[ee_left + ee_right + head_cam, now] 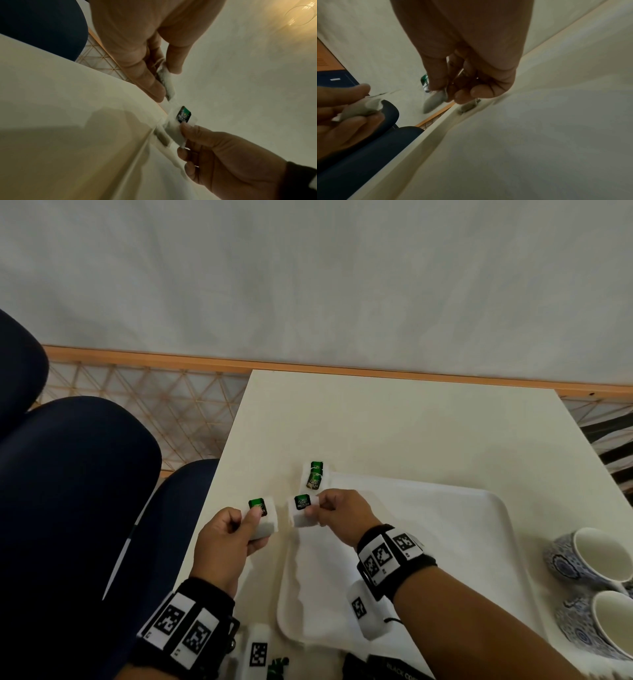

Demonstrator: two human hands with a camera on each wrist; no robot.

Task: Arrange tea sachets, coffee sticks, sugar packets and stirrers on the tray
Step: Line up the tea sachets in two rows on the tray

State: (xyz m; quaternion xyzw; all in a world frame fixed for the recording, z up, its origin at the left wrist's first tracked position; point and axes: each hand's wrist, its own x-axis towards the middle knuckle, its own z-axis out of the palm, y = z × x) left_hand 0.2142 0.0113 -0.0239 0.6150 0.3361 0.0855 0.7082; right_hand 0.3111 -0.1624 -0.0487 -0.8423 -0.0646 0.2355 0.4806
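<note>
My left hand pinches a white tea sachet with a green tag just left of the white tray. In the left wrist view my left hand squeezes that sachet edge-on between thumb and fingers. My right hand pinches a second tea sachet over the tray's far-left corner; in the right wrist view the sachet hangs from my right hand. A third sachet lies at that corner of the tray.
Two blue-patterned cups stand at the tray's right edge. A black coffee box and a green packet lie at the table's near edge. Dark blue chairs stand to the left of the table.
</note>
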